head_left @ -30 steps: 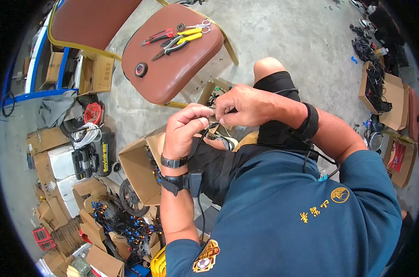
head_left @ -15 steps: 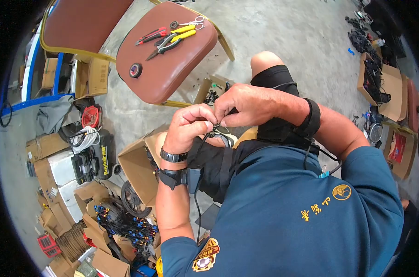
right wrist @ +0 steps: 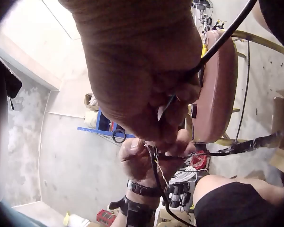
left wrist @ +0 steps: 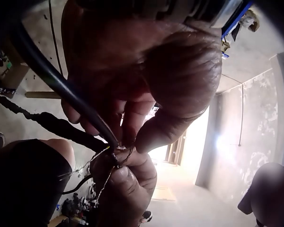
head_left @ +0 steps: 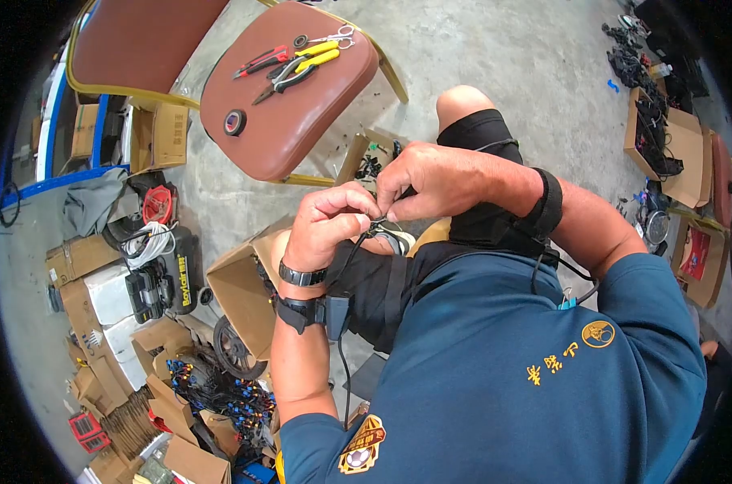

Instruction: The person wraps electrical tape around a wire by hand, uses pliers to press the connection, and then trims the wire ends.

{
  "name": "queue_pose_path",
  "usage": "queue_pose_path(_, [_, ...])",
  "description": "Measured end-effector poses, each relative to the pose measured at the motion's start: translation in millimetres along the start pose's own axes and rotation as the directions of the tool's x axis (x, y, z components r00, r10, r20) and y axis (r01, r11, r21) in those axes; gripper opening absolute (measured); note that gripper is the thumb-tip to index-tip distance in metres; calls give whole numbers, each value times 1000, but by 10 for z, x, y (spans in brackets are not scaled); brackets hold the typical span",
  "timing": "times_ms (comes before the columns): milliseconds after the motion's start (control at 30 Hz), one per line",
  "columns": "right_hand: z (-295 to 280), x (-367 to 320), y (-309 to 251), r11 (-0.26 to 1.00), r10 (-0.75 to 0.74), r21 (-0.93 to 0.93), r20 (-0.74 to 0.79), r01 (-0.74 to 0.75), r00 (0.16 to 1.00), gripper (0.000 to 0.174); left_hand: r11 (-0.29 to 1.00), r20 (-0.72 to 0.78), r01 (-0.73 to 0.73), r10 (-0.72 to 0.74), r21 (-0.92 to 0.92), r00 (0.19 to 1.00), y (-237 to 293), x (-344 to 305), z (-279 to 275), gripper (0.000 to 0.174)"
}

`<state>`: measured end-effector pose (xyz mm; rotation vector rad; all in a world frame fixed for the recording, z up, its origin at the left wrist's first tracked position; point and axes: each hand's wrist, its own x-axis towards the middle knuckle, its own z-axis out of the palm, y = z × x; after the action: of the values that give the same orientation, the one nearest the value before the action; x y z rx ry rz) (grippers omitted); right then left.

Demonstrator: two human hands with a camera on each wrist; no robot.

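In the head view my left hand [head_left: 331, 223] and right hand [head_left: 421, 184] meet fingertip to fingertip above the lap. Thumb and fingers of the left hand pinch the end of a black cable [left wrist: 61, 87], where thin bare wires [left wrist: 100, 188] come out. The right hand [left wrist: 128, 187] pinches the wires at the same spot, seen from below in the left wrist view. A second dark length, rough like tape wrapping [left wrist: 54, 124], runs into this joint. In the right wrist view a thin pale wire [right wrist: 160, 171] hangs beside a black cable [right wrist: 157, 182] below the fingertips.
A brown chair [head_left: 301, 121] ahead holds yellow-handled pliers [head_left: 289, 81], a red-handled tool [head_left: 261, 62], scissors [head_left: 343, 35] and a tape roll [head_left: 234, 123]. An open carton [head_left: 241, 294] stands by the left forearm. Bundled connector cables [head_left: 229, 395] lie lower left.
My fingertips have come closer together at the wires, the right hand moving slightly inward. A thin wire end that stuck up above the left hand no longer shows. The view has shifted a little.
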<state>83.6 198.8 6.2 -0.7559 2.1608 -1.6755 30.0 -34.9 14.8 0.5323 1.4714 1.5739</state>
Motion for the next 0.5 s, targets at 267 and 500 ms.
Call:
queue_pose_path(267, [-6, -17, 12, 999, 0, 51, 9, 0, 1000, 10, 995, 35, -72, 69, 76, 997, -36, -24, -36, 14])
queue_pose_path(500, [-1, -4, -2, 998, 26, 61, -29, -24, 999, 10, 995, -110, -67, 76, 80, 991, -63, -110, -8, 15])
